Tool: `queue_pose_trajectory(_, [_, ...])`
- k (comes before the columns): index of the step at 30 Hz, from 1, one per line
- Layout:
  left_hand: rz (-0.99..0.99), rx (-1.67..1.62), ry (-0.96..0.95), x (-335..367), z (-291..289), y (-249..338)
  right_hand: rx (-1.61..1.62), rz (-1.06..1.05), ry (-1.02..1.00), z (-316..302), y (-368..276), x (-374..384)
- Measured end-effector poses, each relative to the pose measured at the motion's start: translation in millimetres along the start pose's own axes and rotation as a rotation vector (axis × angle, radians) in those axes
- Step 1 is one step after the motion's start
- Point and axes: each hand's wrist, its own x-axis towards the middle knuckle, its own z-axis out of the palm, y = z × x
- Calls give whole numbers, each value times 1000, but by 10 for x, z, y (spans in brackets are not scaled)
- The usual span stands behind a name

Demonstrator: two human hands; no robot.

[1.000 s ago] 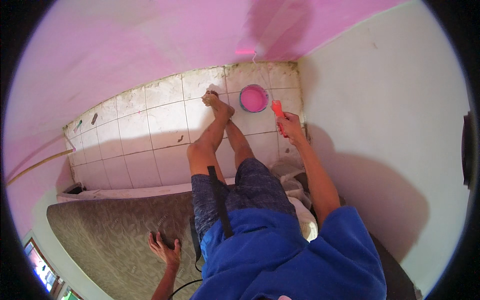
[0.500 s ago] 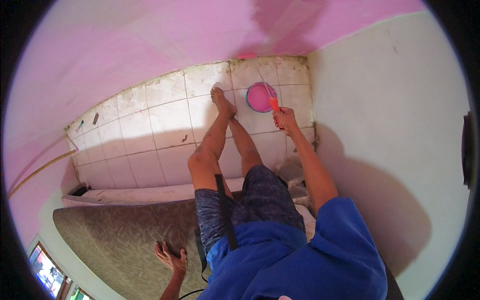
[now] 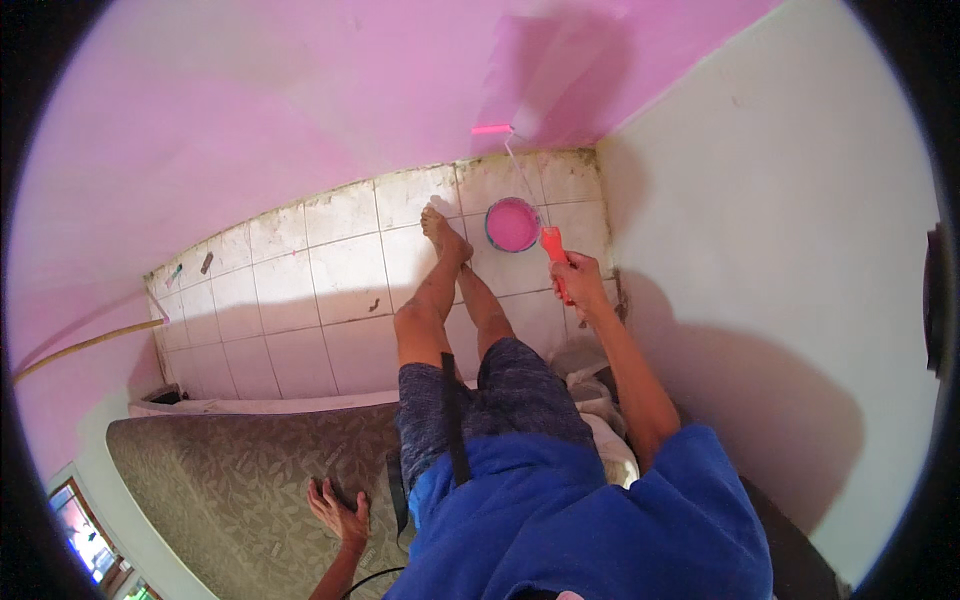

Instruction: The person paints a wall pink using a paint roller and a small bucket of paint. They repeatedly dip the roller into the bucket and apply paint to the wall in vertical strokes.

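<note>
Closed around the orange handle of a paint roller is my right hand. The roller's thin metal rod reaches forward past the paint bucket, and its pink sleeve lies against the lower part of the pink wall. Just left of the rod, a round bucket of pink paint stands on the tiles. My left hand rests with fingers spread on a brown patterned mattress at the lower left, holding nothing.
White floor tiles with dirty edges run along the pink wall. A pale wall rises on the right. At far left a long pole leans. Small scraps lie on the tiles, and plastic-wrapped stuff sits beside my right leg.
The roller sleeve has gone from the wall's foot to a little higher up the pink wall. My view has tilted slightly upward. My left hand stays on the mattress.
</note>
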Motion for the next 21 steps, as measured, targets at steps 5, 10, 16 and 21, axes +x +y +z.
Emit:
queue_pose_trajectory(5, [20, -7, 50, -30, 48, -33, 44, -95, -23, -107, -289, -697])
queue_pose_trajectory(10, [44, -15, 111, -61, 73, -61, 78, -176, -26, -230, -619, -1411])
queue_pose_trajectory(16, [43, -50, 153, -128, 89, -96, 65, -239, 21, -326, -1244, -2220])
queue_pose_trajectory(21, [58, -72, 180, -131, 6, -23, 32, -302, 25, -388, -1699, -2796])
